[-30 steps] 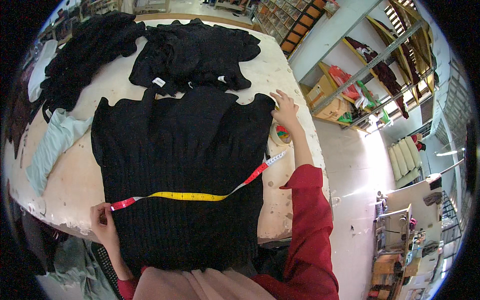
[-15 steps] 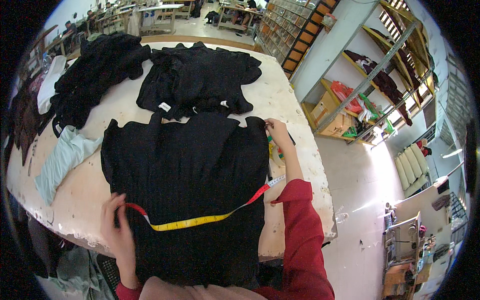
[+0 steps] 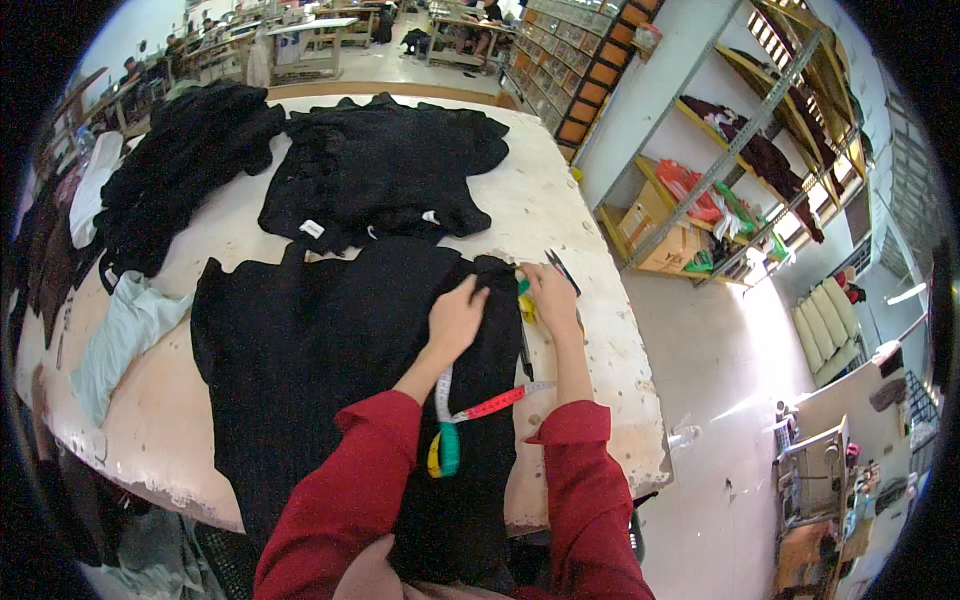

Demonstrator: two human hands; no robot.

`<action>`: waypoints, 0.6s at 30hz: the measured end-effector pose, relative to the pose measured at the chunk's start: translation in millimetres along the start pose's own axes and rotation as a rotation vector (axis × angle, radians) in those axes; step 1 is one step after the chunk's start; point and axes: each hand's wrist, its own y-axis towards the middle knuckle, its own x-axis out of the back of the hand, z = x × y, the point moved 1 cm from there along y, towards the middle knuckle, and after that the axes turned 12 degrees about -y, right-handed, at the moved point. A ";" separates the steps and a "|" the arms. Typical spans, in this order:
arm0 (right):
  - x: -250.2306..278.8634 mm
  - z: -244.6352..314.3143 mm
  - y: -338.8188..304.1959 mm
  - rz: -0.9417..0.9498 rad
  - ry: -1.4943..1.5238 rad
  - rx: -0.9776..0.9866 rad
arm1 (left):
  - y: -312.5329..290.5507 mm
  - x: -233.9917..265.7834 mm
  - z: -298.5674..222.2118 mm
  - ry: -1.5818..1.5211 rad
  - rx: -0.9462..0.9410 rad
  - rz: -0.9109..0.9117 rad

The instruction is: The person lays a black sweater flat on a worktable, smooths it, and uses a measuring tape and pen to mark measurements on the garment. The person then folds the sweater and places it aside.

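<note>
A black ribbed garment [image 3: 300, 370] lies spread on the table in front of me. My left hand [image 3: 456, 318] has crossed to its upper right part, fingers closed on the dark fabric there. Close beside it, my right hand [image 3: 550, 298] pinches the garment's upper right corner, where the cloth is bunched. A tape measure [image 3: 490, 403] in white, red, yellow and green trails over the garment below my hands, one part looped. More of its green and yellow length shows by my right fingers. Black scissors-like handles [image 3: 563, 270] lie just beyond my right hand.
Two black garment piles [image 3: 385, 165] [image 3: 185, 165] lie farther back on the pale table [image 3: 590, 350]. A light green cloth [image 3: 125, 335] rests at the left. Metal shelving [image 3: 740, 150] with bags and a box stands to the right. People sit at distant worktables.
My left hand has moved from the garment's lower left edge to its upper right, letting go of the tape's end. The tape, stretched across before, now hangs in a loop on the right.
</note>
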 end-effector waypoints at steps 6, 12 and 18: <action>-3.6 -28.2 -8.5 0.008 -0.237 -0.151 | -4.6 1.3 28.9 -0.824 0.103 -0.430; 21.3 -46.6 -2.9 0.212 -0.429 -0.326 | 11.0 -2.1 46.2 -0.824 0.032 -0.464; 104.3 -37.2 -35.1 0.321 -0.368 -0.304 | 4.1 -1.7 24.7 -0.591 0.051 -0.293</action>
